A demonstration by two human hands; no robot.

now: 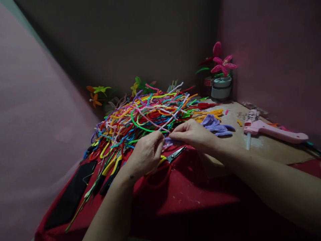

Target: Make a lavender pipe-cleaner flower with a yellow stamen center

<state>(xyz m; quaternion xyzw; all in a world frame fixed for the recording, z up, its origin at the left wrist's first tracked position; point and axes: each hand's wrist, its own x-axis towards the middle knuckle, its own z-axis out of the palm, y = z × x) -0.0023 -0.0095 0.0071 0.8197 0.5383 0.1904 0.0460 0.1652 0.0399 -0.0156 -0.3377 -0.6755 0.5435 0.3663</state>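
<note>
Lilac stem (168, 141) runs sideways — left hand (148, 150) and right hand (192, 134), each grip pinching it.

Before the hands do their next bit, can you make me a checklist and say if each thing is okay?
1. Hands close together: ok. The left hand and right hand almost meet.
2. Good hold on something small: cannot tell. It's too dim and tiny between the fingers.
3. Scissors moved well away: not ok. They lie right by the left hand.
4. Pink glue gun away from both hands: ok. It lies over on the right.
5. Glue gun cool: cannot tell. Heat doesn't show.
6. Fuzzy stems sorted: not ok. They're in one big, tangled, colourful pile.
</note>
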